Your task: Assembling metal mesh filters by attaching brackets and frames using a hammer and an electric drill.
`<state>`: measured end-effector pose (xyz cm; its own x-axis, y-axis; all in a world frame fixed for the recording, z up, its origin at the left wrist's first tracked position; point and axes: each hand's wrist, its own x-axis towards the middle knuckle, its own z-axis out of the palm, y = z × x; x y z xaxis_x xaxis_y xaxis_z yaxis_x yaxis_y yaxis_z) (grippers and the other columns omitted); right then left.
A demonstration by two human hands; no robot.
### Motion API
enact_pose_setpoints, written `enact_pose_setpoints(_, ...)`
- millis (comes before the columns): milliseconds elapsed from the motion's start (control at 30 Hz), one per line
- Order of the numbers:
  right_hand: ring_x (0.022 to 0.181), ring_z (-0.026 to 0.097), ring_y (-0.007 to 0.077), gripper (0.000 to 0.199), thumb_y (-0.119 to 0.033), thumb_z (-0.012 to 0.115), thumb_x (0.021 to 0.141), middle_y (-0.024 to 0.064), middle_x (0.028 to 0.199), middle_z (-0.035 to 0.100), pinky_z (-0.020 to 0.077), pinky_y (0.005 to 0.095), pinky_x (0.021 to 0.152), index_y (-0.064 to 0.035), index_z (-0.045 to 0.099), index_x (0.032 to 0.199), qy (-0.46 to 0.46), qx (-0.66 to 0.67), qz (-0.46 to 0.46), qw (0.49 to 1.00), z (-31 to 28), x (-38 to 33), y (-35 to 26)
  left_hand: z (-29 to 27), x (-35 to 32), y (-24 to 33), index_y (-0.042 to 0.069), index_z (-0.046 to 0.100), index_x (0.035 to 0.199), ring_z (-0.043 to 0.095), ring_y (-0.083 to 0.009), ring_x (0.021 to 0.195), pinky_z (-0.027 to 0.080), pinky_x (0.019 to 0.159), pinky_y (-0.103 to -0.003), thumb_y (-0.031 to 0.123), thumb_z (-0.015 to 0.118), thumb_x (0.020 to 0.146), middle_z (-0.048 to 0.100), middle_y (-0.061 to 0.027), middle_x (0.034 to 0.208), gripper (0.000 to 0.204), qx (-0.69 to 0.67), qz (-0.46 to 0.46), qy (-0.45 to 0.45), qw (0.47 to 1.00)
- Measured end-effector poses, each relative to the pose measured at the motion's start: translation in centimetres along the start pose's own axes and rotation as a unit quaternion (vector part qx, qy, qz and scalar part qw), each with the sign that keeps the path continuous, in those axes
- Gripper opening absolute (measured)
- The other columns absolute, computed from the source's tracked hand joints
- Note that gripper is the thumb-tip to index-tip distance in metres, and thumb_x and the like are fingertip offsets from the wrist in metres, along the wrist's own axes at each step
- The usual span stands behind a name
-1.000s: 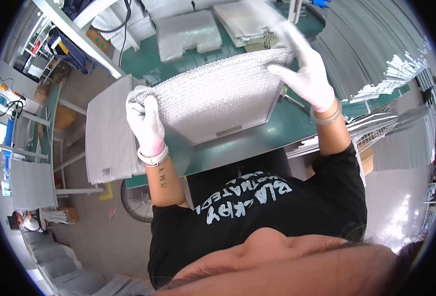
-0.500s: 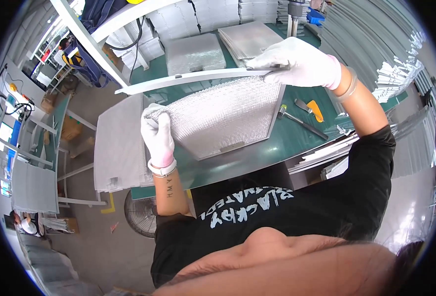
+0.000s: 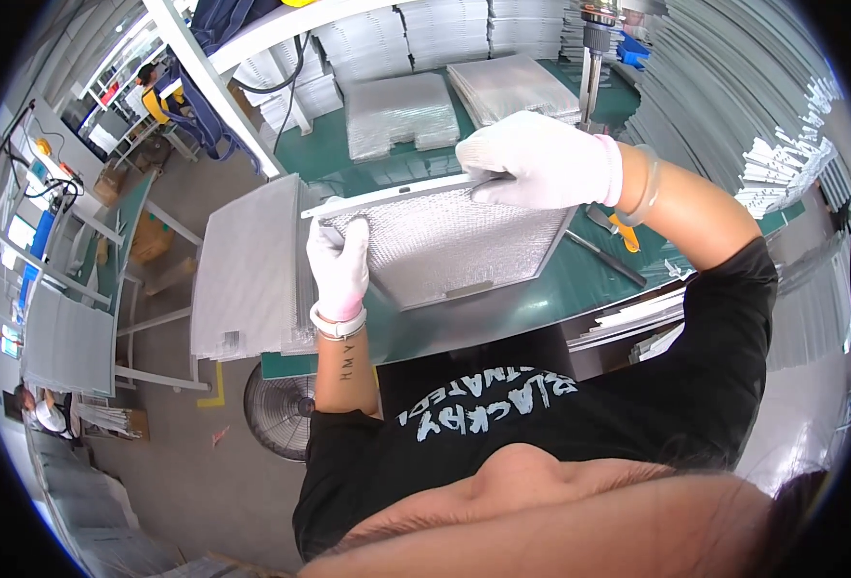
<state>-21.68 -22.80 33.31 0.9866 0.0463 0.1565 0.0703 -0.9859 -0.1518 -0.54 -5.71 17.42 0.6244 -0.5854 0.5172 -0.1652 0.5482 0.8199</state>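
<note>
Head cam looking down, so here's what I'd worry about. Both gloved hands are on a metal mesh filter panel (image 3: 445,246) that lies on the green bench (image 3: 502,313), tipped up a little on its far side. Left hand (image 3: 340,265) is clamped on the near-left corner, thumb on top. Right hand (image 3: 539,159) sits well apart from it at the far-right end, fingers closed over a thin metal frame strip (image 3: 387,196) that runs along the panel's far edge.

Things I think could go sideways:

- That strip looks long and thin, and it's held only at its right end. If it isn't seated evenly along the edge, pushing down could kink it or let the left end spring off near the left hand.
- Mesh looks soft. Squeezing hard at the corner could dent it or fray the edge, and cut edges can snag glove fabric.
- Just left of the left hand a stack of mesh sheets (image 3: 247,275) overhangs the bench edge. A sideways shove of the panel could nudge it off.
- Beyond and under the right forearm there's a yellow-handled tool (image 3: 623,231) and a dark rod (image 3: 606,258). Sliding the panel that way could catch on them.
</note>
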Motion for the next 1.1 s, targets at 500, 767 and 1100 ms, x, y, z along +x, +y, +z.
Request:
enact_pose_setpoints(500, 0.093, 0.067, 0.0325, 0.042, -0.001, 0.066, 0.078, 0.0176, 0.102, 0.066, 0.0533, 0.0389, 0.083, -0.0052, 0.061, 0.12, 0.028, 0.163, 0.019, 0.986, 0.8, 1.7, -1.1, 3.3, -0.1, 1.0, 0.003, 0.053, 0.12, 0.05, -0.0065, 0.081, 0.044, 0.069, -0.02, -0.001, 0.075, 0.081, 0.059, -0.0069, 0.113, 0.045, -0.002, 0.158, 0.119, 0.98)
enact_pose_setpoints(767, 0.109, 0.063, 0.0368, 0.055, 0.002, 0.062, 0.078, 0.018, 0.121, 0.064, 0.0513, 0.0413, 0.094, -0.008, 0.058, 0.132, 0.081, 0.105, -0.102, 0.986, 2.1, 1.8, 0.5, 2.6, 1.3, -1.0, 0.003, 0.056, 0.113, 0.048, -0.0058, 0.076, 0.044, 0.071, -0.021, -0.002, 0.083, 0.074, 0.058, -0.0023, 0.099, 0.048, 0.098, 0.248, 0.154, 0.951)
enact_pose_setpoints(1100, 0.102, 0.063, 0.037, 0.06, 0.004, 0.056, 0.079, 0.0183, 0.115, 0.063, 0.0509, 0.0412, 0.09, -0.0132, 0.054, 0.137, 0.083, 0.102, -0.095, 0.987, 2.3, 2.6, 0.2, 2.7, 1.5, -1.7, -0.005, 0.059, 0.124, 0.054, -0.005, 0.079, 0.047, 0.075, -0.02, -0.002, 0.065, 0.092, 0.066, -0.0053, 0.1, 0.033, 0.094, 0.288, 0.145, 0.942)
